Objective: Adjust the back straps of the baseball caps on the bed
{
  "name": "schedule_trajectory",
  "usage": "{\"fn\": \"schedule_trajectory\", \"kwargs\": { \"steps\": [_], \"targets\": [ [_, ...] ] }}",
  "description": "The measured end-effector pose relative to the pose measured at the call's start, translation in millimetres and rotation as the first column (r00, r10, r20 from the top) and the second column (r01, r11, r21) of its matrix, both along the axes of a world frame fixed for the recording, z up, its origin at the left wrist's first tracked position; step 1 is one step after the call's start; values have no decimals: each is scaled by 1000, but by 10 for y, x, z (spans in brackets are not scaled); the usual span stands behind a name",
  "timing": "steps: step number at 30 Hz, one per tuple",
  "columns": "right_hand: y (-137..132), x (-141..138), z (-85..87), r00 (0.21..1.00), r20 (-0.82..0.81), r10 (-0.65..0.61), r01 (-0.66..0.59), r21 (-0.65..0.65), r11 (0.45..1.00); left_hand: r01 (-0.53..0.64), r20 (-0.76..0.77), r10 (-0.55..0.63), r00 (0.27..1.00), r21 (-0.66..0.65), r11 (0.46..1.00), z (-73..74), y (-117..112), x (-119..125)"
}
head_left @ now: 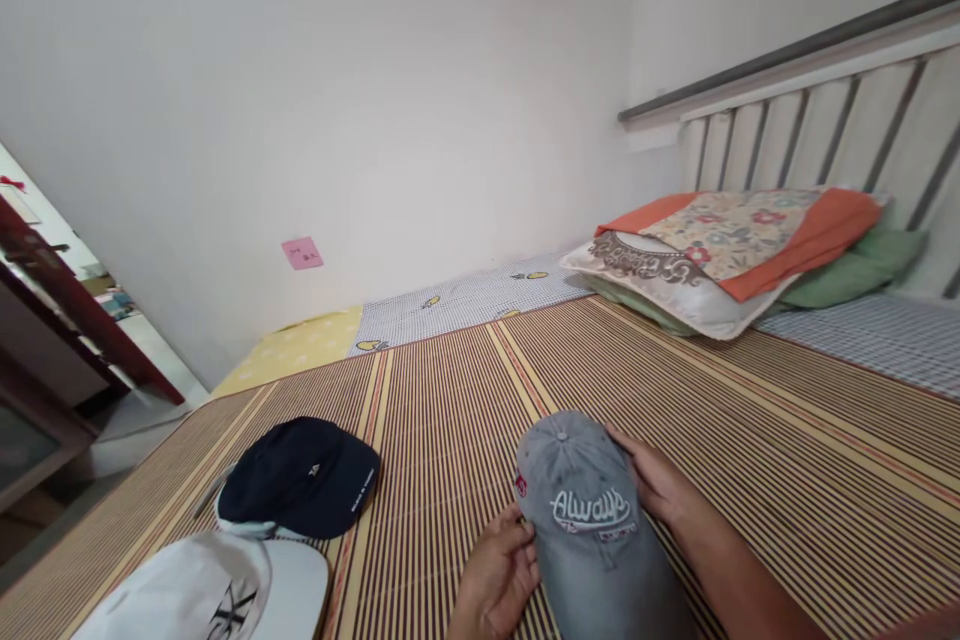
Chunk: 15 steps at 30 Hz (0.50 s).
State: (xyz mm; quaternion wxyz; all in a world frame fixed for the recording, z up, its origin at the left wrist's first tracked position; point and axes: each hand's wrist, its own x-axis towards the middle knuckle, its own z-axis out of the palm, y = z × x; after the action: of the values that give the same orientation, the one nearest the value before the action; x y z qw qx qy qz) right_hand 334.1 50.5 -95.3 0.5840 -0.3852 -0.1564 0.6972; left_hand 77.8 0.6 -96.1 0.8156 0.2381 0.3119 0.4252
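A grey baseball cap (589, 480) with "Always" stitched in white across its front is in the lower middle of the head view, its brim toward me. My left hand (499, 568) grips the cap's left edge, thumb and fingers bent against it. On the opposite side, my right hand (646, 475) holds the right edge, with part of its fingers hidden behind the cap. To the left lie a dark navy cap (300, 470) and, nearer to me, a white cap (180, 590) with black letters on its front.
A striped bamboo mat (442, 420) covers the bed. At the far right a white pillow (720, 305) lies under an orange-edged floral cloth (739, 225), beside a slatted white headboard (817, 125). A pink note (301, 253) is stuck to the wall. A doorway opens at far left.
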Motion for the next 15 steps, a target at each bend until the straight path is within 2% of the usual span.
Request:
{"fn": "schedule_trajectory", "kwargs": {
  "steps": [4,8,11,15],
  "targets": [
    [34,51,-12,999,31,-35,35,-19,999,107,-81,-102,992,61,992,41,-91,59],
    [54,138,4,993,88,-79,80,-16,997,231,-183,-211,960,94,969,16,-139,119],
    [31,193,27,984,150,-93,94,0,996,189,-176,-173,969,77,979,-19,-137,149],
    [-73,222,76,970,235,-65,66,2,998,62,-40,-61,997,25,998,-86,-123,179]
  ]
}}
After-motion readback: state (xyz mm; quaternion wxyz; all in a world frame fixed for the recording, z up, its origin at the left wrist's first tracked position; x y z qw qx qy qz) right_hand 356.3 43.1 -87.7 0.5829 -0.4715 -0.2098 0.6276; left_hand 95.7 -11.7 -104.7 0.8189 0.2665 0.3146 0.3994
